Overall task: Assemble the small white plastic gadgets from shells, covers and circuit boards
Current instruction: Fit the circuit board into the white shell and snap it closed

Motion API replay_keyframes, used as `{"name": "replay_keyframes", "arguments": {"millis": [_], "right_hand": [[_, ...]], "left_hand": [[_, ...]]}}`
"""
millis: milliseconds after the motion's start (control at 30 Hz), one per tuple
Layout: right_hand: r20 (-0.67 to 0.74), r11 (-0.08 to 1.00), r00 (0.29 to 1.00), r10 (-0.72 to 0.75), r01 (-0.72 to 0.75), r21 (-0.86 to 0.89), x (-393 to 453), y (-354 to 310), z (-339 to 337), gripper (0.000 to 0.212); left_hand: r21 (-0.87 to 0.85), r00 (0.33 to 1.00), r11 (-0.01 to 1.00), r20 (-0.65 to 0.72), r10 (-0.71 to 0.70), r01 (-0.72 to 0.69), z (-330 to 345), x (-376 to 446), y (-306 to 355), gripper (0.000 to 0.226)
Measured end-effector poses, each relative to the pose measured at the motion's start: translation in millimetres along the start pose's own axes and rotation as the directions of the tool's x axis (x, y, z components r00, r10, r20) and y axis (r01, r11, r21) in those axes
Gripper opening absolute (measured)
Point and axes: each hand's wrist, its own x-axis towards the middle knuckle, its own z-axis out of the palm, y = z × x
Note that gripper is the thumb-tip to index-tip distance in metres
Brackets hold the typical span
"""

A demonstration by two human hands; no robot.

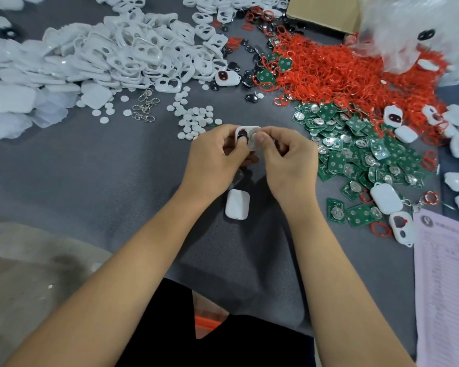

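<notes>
While pinched, shell [247,136] sits between both hands' fingers [260,137].

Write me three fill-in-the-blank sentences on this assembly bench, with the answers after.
1. Both hands hold one white ____ above the grey cloth.
2. The heap of loose rings is ____ in colour.
3. The pile of circuit boards lies on the person's ____ side.

Answers: shell; red; right
</notes>
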Motion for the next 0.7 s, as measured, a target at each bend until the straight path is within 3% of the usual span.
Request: {"name": "replay_keyframes", "arguments": {"millis": [700], "right_hand": [[-0.1,0.992,0.988,0.121,-0.116,0.051,-5,-2,16,0.011]], "left_hand": [[-0.008,0.996,0.996,0.005,-0.085,0.085,-3,2,0,0.022]]}}
